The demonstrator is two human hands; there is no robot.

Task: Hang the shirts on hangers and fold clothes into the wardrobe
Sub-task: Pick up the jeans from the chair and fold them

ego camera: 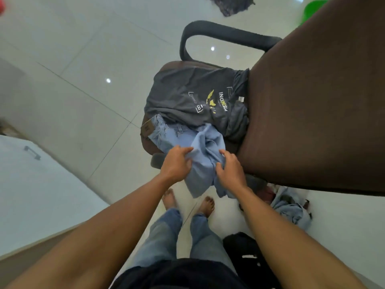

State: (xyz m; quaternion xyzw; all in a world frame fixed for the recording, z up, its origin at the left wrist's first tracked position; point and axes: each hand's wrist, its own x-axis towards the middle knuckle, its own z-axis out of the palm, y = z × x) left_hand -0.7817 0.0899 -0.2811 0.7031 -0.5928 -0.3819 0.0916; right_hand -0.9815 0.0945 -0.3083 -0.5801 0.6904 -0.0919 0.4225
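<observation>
A light blue garment [205,163] hangs off the front edge of a brown office chair's seat [149,146]. My left hand [177,163] grips its left side and my right hand [230,170] grips its right side, both pinching the cloth. Pale denim jeans [164,132] with a brown waist patch lie on the seat just behind it. Farther back on the seat lies a dark grey T-shirt [187,94] with a yellow and white "Indonesia" print. No hanger is in view.
The chair's brown backrest [316,113] fills the right side, its black armrest [218,32] behind. More light blue clothing [291,207] and a black bag [245,249] lie on the white tiled floor at right. A white cabinet with a handle [32,152] stands left. My bare feet [188,202] are below the chair.
</observation>
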